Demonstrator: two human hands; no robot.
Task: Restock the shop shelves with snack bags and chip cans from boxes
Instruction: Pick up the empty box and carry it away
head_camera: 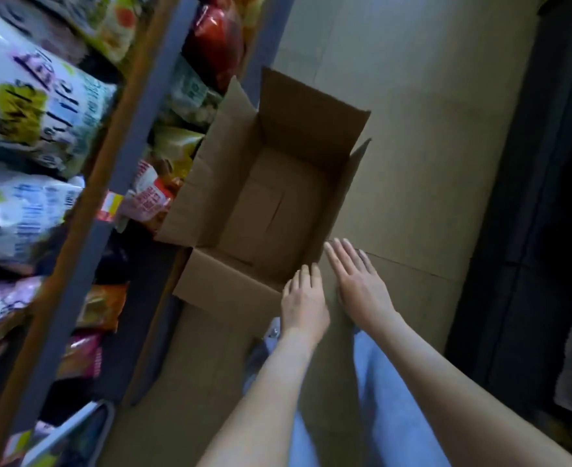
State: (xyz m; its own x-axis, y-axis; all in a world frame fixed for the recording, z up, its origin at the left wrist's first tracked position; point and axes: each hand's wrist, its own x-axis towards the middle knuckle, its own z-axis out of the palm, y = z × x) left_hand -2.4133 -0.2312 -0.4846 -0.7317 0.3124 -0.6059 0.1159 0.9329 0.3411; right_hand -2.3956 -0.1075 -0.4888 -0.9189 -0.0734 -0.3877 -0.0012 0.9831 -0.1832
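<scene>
1. An open box (271, 210) is seen standing on the tan floor (429, 163), its inside bare and no stock visible in it.
2. All four flaps are folded out. The left flap (210, 176) leans against the shelves (127, 153); the near flap (223, 281) is spread toward the person.
3. The box's left edge is pressed close to the shelf front, while open floor is left to its right and beyond it.
4. Bags (31, 106) are packed along the shelves on several levels, some bulging past the shelf edge.
5. The left hand (304, 305) is held at the box's near right corner, fingers fairly straight, their tips at the rim. Nothing is gripped.
6. The right hand (358, 281) is stretched flat just beside it, fingers straight and together, outside the right wall. Whether the wall is touched cannot be told; nothing is held.
7. Both forearms are extended forward and down, over pale blue trousers (389, 399).
8. A dark unit (547, 197) bounds the floor on the right.
</scene>
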